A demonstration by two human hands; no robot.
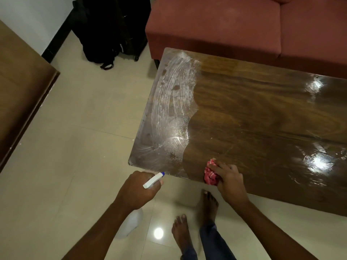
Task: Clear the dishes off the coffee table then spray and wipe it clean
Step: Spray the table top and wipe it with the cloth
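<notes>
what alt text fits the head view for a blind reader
A person's right hand holds a red cloth on a wooden coffee table, its left end covered in white streaks; the left hand grips a spray bottle.

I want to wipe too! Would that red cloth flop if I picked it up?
Probably floppy: the red cloth is bunched and crumpled under the right hand. Likely light, since fingers alone hold it. Maybe damp; the table shows wet smears.

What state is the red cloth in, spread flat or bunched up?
Bunched up: the cloth is a crumpled wad under the right hand on the table.
</notes>
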